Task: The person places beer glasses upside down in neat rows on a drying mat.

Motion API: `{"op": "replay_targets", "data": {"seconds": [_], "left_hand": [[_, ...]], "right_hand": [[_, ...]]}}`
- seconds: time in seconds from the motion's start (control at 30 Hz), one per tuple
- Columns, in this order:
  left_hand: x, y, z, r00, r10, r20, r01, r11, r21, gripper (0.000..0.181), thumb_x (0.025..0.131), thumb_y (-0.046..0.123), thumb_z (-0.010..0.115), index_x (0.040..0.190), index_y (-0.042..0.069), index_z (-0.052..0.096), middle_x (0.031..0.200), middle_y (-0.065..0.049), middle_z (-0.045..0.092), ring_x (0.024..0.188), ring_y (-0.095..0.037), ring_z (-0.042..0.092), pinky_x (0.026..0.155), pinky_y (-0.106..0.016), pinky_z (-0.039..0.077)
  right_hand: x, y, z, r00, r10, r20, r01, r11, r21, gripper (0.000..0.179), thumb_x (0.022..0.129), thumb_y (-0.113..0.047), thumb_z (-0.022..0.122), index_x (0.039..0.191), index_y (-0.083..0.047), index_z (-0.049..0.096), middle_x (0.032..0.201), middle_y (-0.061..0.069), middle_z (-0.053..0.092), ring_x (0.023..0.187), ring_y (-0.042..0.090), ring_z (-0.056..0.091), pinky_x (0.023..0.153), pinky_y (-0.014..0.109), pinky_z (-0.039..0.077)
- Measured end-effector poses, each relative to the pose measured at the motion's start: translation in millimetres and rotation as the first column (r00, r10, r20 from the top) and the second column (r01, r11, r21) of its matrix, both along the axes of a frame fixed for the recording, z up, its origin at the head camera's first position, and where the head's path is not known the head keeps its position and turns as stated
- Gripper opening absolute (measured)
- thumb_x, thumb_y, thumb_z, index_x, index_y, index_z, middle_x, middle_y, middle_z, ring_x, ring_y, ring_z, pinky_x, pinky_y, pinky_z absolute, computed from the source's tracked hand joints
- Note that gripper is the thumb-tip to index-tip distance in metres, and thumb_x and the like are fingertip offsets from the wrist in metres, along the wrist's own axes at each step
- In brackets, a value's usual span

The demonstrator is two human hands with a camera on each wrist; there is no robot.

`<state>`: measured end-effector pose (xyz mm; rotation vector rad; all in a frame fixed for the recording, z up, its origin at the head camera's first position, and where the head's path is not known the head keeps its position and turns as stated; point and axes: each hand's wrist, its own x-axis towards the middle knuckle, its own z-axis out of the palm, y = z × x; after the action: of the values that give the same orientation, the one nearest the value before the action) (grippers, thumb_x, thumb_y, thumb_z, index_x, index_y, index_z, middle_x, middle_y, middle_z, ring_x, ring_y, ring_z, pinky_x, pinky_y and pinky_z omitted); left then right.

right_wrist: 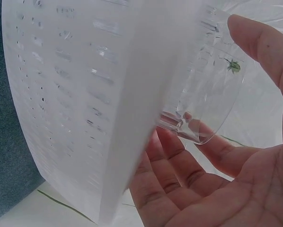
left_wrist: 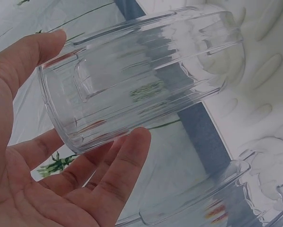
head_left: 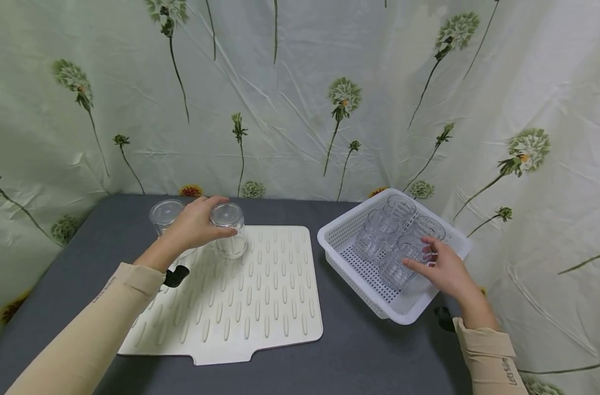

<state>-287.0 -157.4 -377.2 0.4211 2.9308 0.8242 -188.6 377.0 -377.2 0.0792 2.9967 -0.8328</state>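
My left hand (head_left: 198, 222) holds a clear ribbed glass (head_left: 228, 217) between thumb and fingers. This glass is upside down at the back of the white ridged mat (head_left: 260, 285), base upward. Another upturned glass (head_left: 165, 210) stands to its left, partly behind my wrist. On the right, several clear glasses (head_left: 379, 225) sit inside a white perforated basket (head_left: 355, 286). My right hand (head_left: 448, 271) reaches over the basket's right side, thumb and fingers spread around the nearest glass (right_wrist: 212, 90). Whether those fingers touch it is hard to tell.
A dark grey table (head_left: 349, 340) lies under the mat and basket. Behind it hangs a pale curtain (head_left: 290, 109) printed with dandelions. The basket's raised rim stands between the right hand and the mat.
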Motion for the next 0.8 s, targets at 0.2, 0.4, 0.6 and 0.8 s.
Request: {"op": "replay_targets", "data": {"seconds": [0.2, 0.4, 0.6, 0.8], "left_hand": [[0.3, -0.1, -0.9, 1.0, 0.0, -0.008, 0.0, 1.0, 0.006, 0.085, 0.093, 0.039, 0.084, 0.161, 0.006, 0.046, 0.153, -0.031, 0.05, 0.137, -0.053, 0.052, 0.106, -0.072, 0.048], [2.2, -1.1, -1.0, 0.999, -0.01, -0.043, 0.01, 1.0, -0.001, 0.085, 0.093, 0.04, 0.085, 0.16, 0.005, 0.047, 0.144, -0.029, 0.057, 0.126, -0.048, 0.059, 0.1, -0.067, 0.052], [5.4, -3.8, 1.7, 0.998, -0.016, -0.063, 0.016, 1.0, -0.006, 0.084, 0.093, 0.043, 0.085, 0.159, 0.005, 0.048, 0.123, -0.023, 0.061, 0.098, -0.033, 0.059, 0.08, -0.052, 0.052], [11.1, -8.4, 5.1, 0.998, -0.02, -0.063, 0.02, 1.0, 0.012, 0.084, 0.094, 0.043, 0.083, 0.16, 0.006, 0.046, 0.141, -0.029, 0.055, 0.117, -0.044, 0.063, 0.09, -0.06, 0.056]], "right_hand": [[1.0, -1, 0.6, 0.999, -0.036, 0.021, 0.037, 0.999, -0.019, 0.093, 0.096, -0.046, 0.079, 0.157, 0.01, 0.038, 0.145, 0.035, 0.055, 0.127, 0.047, 0.057, 0.098, 0.058, 0.055], [2.5, -2, 0.9, 0.998, -0.059, 0.031, 0.06, 0.998, -0.032, 0.094, 0.095, -0.05, 0.08, 0.158, 0.007, 0.04, 0.153, 0.034, 0.051, 0.136, 0.05, 0.054, 0.107, 0.064, 0.052], [2.4, 0, -0.5, 0.996, -0.084, 0.041, 0.085, 0.996, -0.041, 0.095, 0.095, -0.052, 0.08, 0.159, 0.005, 0.039, 0.153, 0.035, 0.052, 0.137, 0.05, 0.054, 0.107, 0.064, 0.053], [6.1, 1, -0.4, 0.992, -0.108, 0.062, 0.113, 0.989, -0.093, 0.096, 0.095, -0.053, 0.08, 0.16, 0.004, 0.038, 0.156, 0.034, 0.05, 0.14, 0.049, 0.052, 0.109, 0.063, 0.052]]}}
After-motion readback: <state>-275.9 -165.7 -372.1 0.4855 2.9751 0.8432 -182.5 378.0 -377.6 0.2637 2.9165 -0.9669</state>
